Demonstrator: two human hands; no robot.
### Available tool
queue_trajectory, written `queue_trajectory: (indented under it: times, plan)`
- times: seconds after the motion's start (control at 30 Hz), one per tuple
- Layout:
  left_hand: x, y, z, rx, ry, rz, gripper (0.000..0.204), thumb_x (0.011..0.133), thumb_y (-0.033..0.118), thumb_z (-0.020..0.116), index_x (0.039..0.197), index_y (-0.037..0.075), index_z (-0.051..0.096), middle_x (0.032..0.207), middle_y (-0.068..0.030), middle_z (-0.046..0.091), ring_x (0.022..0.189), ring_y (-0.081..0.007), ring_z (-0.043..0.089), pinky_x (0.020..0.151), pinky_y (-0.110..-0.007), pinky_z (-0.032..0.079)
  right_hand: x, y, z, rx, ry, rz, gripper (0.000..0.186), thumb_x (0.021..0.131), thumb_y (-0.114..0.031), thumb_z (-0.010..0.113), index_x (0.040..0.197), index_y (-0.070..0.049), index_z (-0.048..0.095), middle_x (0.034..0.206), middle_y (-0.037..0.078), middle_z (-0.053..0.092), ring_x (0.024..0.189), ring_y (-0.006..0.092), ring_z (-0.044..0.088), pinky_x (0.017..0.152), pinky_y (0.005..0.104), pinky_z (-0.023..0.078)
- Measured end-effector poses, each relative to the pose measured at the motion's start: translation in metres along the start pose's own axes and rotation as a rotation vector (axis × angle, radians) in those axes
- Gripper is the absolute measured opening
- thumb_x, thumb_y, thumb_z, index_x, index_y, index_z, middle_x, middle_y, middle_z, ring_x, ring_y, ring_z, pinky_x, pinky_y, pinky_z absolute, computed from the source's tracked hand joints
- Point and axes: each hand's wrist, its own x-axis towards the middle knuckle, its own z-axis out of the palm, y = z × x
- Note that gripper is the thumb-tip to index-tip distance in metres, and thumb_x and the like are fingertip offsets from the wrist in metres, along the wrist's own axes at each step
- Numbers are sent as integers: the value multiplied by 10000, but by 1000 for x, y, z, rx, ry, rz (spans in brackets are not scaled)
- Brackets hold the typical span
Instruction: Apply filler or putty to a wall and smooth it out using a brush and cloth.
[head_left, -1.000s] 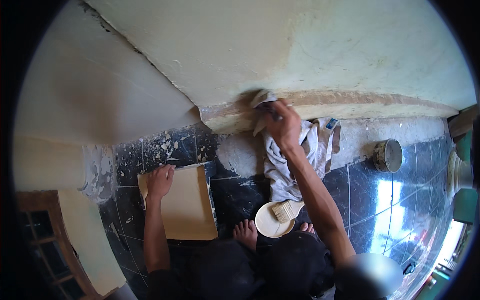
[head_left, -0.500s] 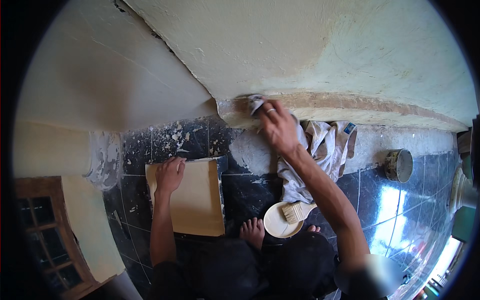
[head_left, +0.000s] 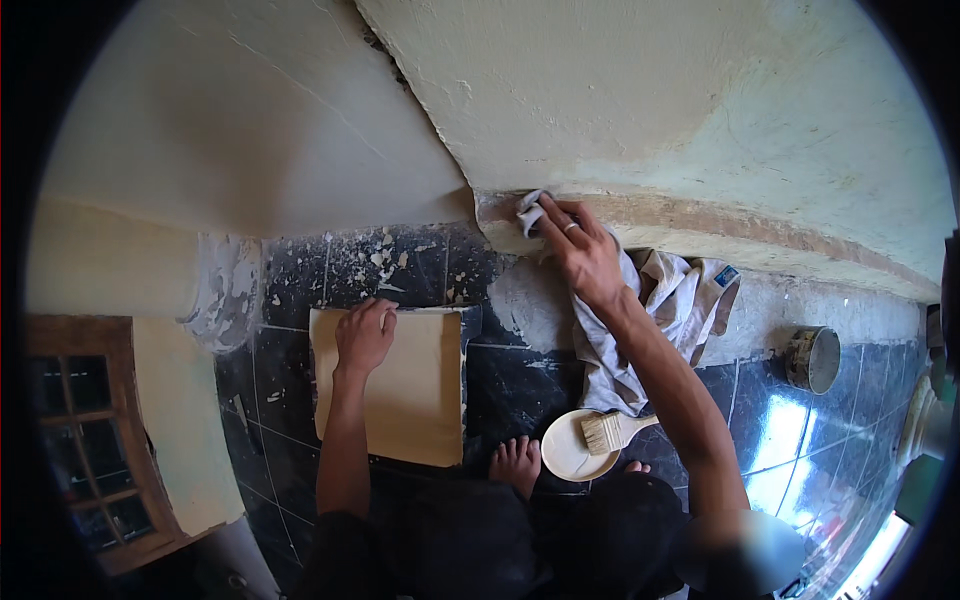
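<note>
My right hand (head_left: 585,250) is closed round a bunched part of a whitish cloth (head_left: 608,350), pressing it against the bare, scraped band at the foot of the wall (head_left: 650,212). The rest of the cloth hangs in folds from the ledge down onto the dark floor. At the left, the fingers of my left hand (head_left: 364,335) are bent over the far rim of a shallow cream-coloured tray (head_left: 415,400). Between my feet stands a round container of cream paint (head_left: 560,450), with a wide paintbrush (head_left: 605,433) lying across its top.
Paint flakes (head_left: 380,255) litter the black tiles beyond the tray. A stained round tin (head_left: 815,360) stands on the right near the wall. To the left are a peeling wall corner (head_left: 228,290) and a brown window frame (head_left: 150,440).
My right hand has shifted slightly right and down along the wall's foot with the cloth. My left hand stays at the tray's rim. The whole view has moved a little.
</note>
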Motion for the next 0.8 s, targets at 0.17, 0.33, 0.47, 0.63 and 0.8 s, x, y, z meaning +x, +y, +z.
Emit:
queue_trajectory:
  times: [0.17, 0.33, 0.47, 0.63, 0.8]
  plan:
    - [3, 3, 0, -4, 16, 14, 157, 891, 176, 550, 972, 107, 667, 947, -87, 675, 905, -322, 637, 786, -425, 496, 17, -12, 31, -51, 46, -144, 451, 709, -90, 593, 1138, 46, 624, 1194, 163, 627, 1057, 252, 582, 896, 323, 512]
    - [5, 8, 3, 7, 80, 32, 114, 855, 148, 589, 922, 99, 666, 884, -95, 671, 843, -320, 649, 742, -428, 506, 19, -13, 31, -62, -27, -182, 417, 762, -136, 568, 1146, 15, 623, 1234, 146, 608, 1083, 249, 574, 901, 324, 512]
    - [4, 4, 5, 29, 76, 6, 133, 867, 155, 572, 944, 101, 666, 916, -93, 669, 876, -325, 641, 763, -430, 502, 22, -16, 34, 10, 23, -207, 472, 735, -102, 579, 1189, 26, 607, 1247, 140, 607, 1149, 240, 556, 948, 316, 493]
    - [2, 2, 8, 27, 52, 7, 151, 878, 165, 562, 972, 105, 663, 949, -90, 671, 903, -329, 637, 783, -432, 500, 49, -38, 66, -49, -42, -213, 438, 757, -130, 568, 1163, 28, 608, 1196, 142, 627, 1130, 230, 556, 931, 316, 500]
    - [4, 6, 6, 9, 41, -22, 131, 858, 158, 576, 932, 98, 667, 909, -87, 670, 876, -310, 643, 775, -426, 501, 60, -43, 47, 9, -115, -244, 433, 742, -134, 597, 1142, 29, 615, 1204, 140, 630, 1139, 239, 553, 915, 325, 511]
